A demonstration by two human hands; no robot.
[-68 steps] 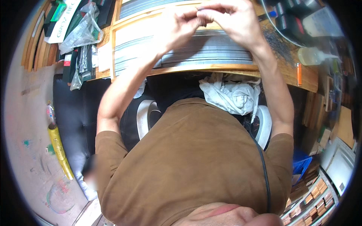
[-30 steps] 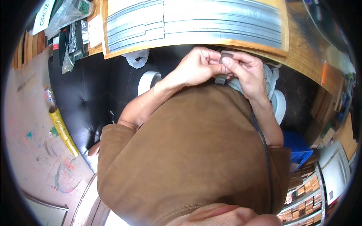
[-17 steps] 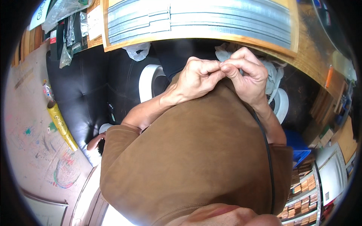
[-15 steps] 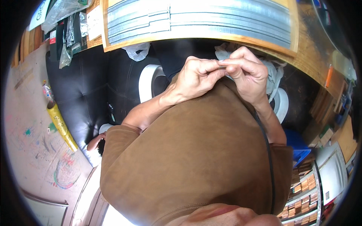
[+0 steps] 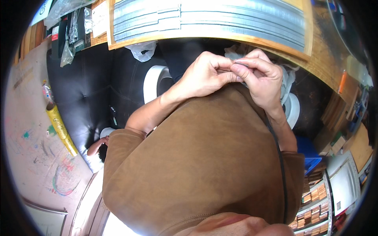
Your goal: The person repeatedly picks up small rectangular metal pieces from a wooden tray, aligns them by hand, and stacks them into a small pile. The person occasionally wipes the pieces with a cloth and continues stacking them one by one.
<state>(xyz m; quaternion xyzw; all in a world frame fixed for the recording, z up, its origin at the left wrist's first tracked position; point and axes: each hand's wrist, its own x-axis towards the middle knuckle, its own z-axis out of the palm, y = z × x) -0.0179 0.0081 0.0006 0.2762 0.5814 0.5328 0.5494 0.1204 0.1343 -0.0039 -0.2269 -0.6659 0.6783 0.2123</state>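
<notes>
My left hand point(image 5: 208, 74) and my right hand point(image 5: 264, 80) meet in front of my chest, just short of the table edge. Between the thumb and forefinger of the right hand shows the edge of a thin dark strip point(image 5: 241, 63), too small to name better. The fingers of the left hand are bent in a pinch and touch the right fingertips; what they grip is hidden. Beyond both hands, a shallow wooden tray point(image 5: 212, 38) holds rows of long grey metal-like strips point(image 5: 244, 21).
The wooden table point(image 5: 328, 69) carries an orange tool point(image 5: 343, 82) at right and plastic-wrapped items at left. Below hang a white plastic bag point(image 5: 142, 52) and cloth. White chair arms point(image 5: 151, 84) flank me. A blue bin point(image 5: 309, 155) stands right; another person's arm point(image 5: 96, 146) shows left.
The left hand has turned and opened a little at the thumb, and the fingertips have shifted slightly. The thin dark strip shows more at the right fingertips. The view has moved slightly.
</notes>
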